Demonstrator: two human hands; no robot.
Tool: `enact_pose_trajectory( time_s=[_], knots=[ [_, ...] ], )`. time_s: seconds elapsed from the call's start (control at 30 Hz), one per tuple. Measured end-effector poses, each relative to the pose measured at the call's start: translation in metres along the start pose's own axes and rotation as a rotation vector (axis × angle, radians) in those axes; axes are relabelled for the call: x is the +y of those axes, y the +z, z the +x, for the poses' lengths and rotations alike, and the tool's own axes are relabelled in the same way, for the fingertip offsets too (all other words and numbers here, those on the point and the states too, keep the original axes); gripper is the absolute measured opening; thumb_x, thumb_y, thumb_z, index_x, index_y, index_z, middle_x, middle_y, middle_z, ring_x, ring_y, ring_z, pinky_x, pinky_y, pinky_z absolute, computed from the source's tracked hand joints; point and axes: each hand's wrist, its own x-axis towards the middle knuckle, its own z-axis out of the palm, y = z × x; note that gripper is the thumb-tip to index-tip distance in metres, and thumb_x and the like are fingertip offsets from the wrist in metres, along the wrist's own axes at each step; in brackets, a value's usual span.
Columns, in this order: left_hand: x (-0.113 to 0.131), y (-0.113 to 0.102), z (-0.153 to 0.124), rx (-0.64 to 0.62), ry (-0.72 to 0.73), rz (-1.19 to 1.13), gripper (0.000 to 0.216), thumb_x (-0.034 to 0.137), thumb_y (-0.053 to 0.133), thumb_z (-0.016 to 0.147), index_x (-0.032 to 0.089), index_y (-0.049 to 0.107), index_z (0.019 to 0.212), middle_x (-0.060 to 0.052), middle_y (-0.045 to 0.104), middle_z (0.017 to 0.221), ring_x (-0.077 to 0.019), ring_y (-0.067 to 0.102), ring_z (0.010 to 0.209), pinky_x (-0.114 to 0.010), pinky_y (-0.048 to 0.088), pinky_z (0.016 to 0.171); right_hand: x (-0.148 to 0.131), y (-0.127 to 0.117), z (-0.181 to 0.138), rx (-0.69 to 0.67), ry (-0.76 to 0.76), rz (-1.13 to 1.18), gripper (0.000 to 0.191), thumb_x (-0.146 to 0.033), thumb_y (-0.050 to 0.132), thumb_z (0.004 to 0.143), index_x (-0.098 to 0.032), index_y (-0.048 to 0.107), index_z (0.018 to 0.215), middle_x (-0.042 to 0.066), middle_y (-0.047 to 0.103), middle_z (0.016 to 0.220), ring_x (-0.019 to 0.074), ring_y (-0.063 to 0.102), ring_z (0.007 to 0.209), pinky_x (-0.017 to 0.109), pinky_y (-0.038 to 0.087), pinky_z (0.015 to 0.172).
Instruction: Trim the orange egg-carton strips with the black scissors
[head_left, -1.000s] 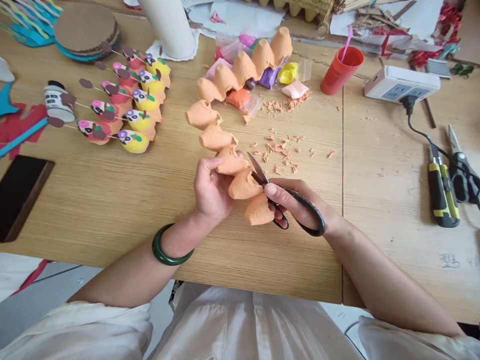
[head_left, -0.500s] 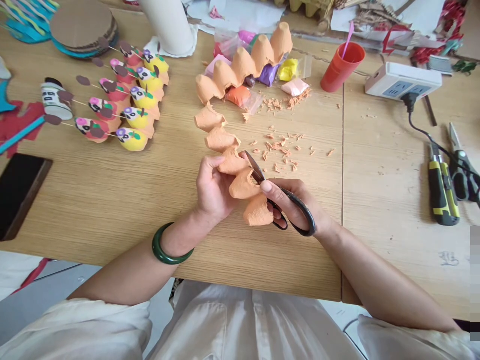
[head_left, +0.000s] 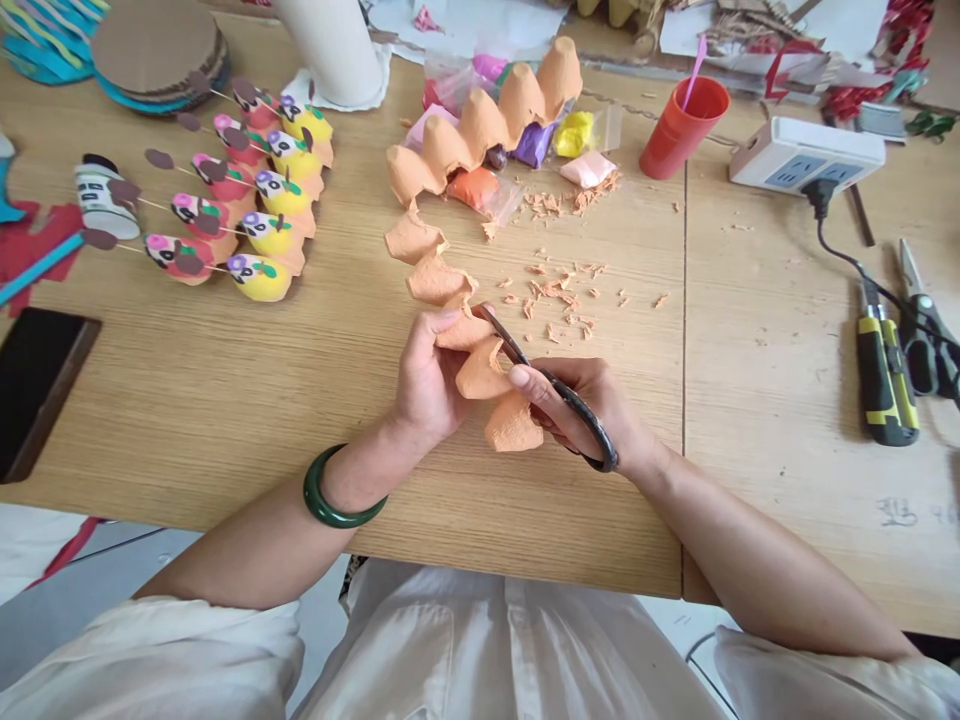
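At frame centre I see my left hand (head_left: 429, 385) pinching a rough, orange pulp egg-carton strip (head_left: 480, 365); my right hand (head_left: 592, 405) grips black scissors (head_left: 551, 390), blade tips hidden behind a cup.

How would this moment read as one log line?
left hand: holds orange egg-carton strip | right hand: scissors at strip | orange trimmings on table
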Motion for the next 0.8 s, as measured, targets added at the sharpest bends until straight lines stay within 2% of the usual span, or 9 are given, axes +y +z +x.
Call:
enact_pose_trajectory(
  time_s=[0.07,0.13,0.27,0.37,0.57,0.7,0.8],
  knots=[
    [-0.003,-0.004,0.003,-0.005,0.031,0.024,0.021,0.033,0.056,0.087,0.02,0.069,0.097,-0.007,0.07,0.08,-0.0243,0.069,0.087,-0.033,0.056,0.079,0.001,0.0,0.0,0.002,0.016,0.002,0.061,-0.071,0.071,0.087,-0.021,0.042,0.065,-0.008,0.032,0.055,0.0045,0.026,0.047,0.023,0.017,0.042],
    [-0.004,-0.007,0.006,0.003,0.047,0.029,0.02,0.035,0.058,0.085,0.02,0.068,0.095,-0.008,0.069,0.081,-0.026,0.069,0.088,-0.037,0.057,0.083,0.001,-0.002,0.002,-0.008,0.024,0.009,0.061,-0.072,0.07,0.086,-0.021,0.043,0.066,-0.008,0.033,0.056,0.0047,0.027,0.047,0.023,0.018,0.042],
    [-0.001,-0.01,0.009,-0.016,0.052,0.015,0.018,0.034,0.058,0.085,0.018,0.066,0.084,-0.006,0.067,0.079,-0.0171,0.062,0.067,-0.033,0.055,0.071,-0.002,-0.007,0.005,-0.032,0.021,0.005,0.061,-0.075,0.069,0.085,-0.021,0.045,0.07,-0.007,0.038,0.06,0.0063,0.034,0.048,0.022,0.026,0.042],
    [0.003,-0.01,0.009,-0.021,0.125,0.028,0.018,0.033,0.056,0.086,0.018,0.065,0.082,-0.004,0.065,0.078,-0.0155,0.061,0.066,-0.029,0.053,0.065,-0.009,-0.009,0.004,-0.057,0.004,-0.042,0.061,-0.076,0.068,0.086,-0.021,0.045,0.07,-0.006,0.04,0.061,0.0071,0.038,0.051,0.023,0.029,0.045],
    [0.002,-0.012,0.009,-0.017,0.354,0.07,0.012,0.029,0.061,0.085,0.024,0.067,0.094,-0.003,0.064,0.089,-0.0177,0.063,0.082,-0.029,0.053,0.077,-0.026,-0.013,-0.003,-0.062,0.053,-0.183,0.067,-0.08,0.068,0.082,-0.021,0.042,0.064,-0.006,0.036,0.058,0.007,0.033,0.052,0.026,0.021,0.047],
    [0.002,-0.013,0.009,-0.013,0.403,0.093,0.021,0.028,0.064,0.08,0.025,0.069,0.1,-0.004,0.064,0.1,-0.0184,0.06,0.091,-0.028,0.052,0.081,-0.03,-0.014,-0.006,-0.097,0.104,-0.218,0.068,-0.083,0.063,0.083,-0.02,0.045,0.065,-0.005,0.036,0.058,0.0073,0.032,0.052,0.026,0.019,0.047],
    [0.001,-0.012,0.008,-0.005,0.42,0.115,0.023,0.028,0.065,0.078,0.026,0.069,0.1,-0.003,0.064,0.107,-0.018,0.058,0.093,-0.029,0.051,0.083,-0.032,-0.016,-0.008,-0.072,0.119,-0.267,0.069,-0.083,0.066,0.081,-0.02,0.045,0.062,-0.005,0.036,0.057,0.0068,0.031,0.05,0.026,0.018,0.046]
  ],
)
